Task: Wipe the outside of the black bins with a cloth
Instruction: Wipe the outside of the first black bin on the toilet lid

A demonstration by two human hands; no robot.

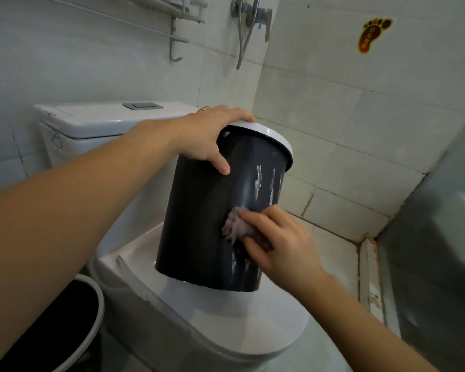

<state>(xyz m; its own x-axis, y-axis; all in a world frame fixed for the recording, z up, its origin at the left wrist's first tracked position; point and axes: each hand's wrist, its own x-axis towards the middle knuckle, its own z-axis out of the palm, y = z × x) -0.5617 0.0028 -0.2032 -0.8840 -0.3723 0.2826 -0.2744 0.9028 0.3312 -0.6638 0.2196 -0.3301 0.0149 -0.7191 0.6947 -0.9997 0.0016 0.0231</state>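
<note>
A black bin (199,224) with a white rim ring (269,134) is seen at the centre of the head view, tilted so that its top leans toward 1 o'clock. Whether its base rests on the closed toilet lid (226,323) below or is held just above it cannot be told. Pale streaks are seen on its wall toward 3 o'clock.

The left hand (212,135) is clamped over the top of the bin at 12 o'clock: fingers are curled over the rim ring, the thumb is pressed down on the black wall. A ring is worn on one finger.

The right hand (279,242) is placed against the lower wall at 4 o'clock from the bin's centre. A bunched pinkish-purple cloth (235,224) is pinched under its curled fingers and pressed to the bin's outside.

A second black bin (65,326), also rimmed in white, is noted at 8 o'clock on the floor beside the toilet bowl, only partly in view. The cistern (97,122) with its flush button is found at 11 o'clock behind the left forearm. A shower valve (255,14) with hose is mounted on the tiled wall at 12 o'clock, a metal rack (177,12) at 11 o'clock, and a foot-shaped sticker (373,33) at 1 o'clock.
</note>
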